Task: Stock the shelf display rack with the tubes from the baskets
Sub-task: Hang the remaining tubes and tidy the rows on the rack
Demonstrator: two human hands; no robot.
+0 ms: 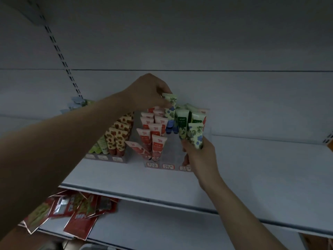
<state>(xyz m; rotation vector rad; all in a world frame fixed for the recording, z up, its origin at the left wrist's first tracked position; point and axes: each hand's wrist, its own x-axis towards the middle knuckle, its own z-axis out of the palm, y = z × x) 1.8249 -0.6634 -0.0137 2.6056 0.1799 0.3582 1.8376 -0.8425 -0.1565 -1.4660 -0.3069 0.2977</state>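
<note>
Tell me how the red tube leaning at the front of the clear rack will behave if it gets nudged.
The leaning red tube already tilts against its upright red neighbours, so a nudge would probably topple it. It looks small and slim, so likely light. Its flattened upper end suggests soft walls that may give under fingers.

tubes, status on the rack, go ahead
Left hand pinching a floral tube over the clear rack. Right hand gripping more floral tubes. Red tubes packed alongside; one leans.

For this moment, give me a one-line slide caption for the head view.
Left hand lowers a floral tube into the clear display rack; right hand holds two more.
</note>
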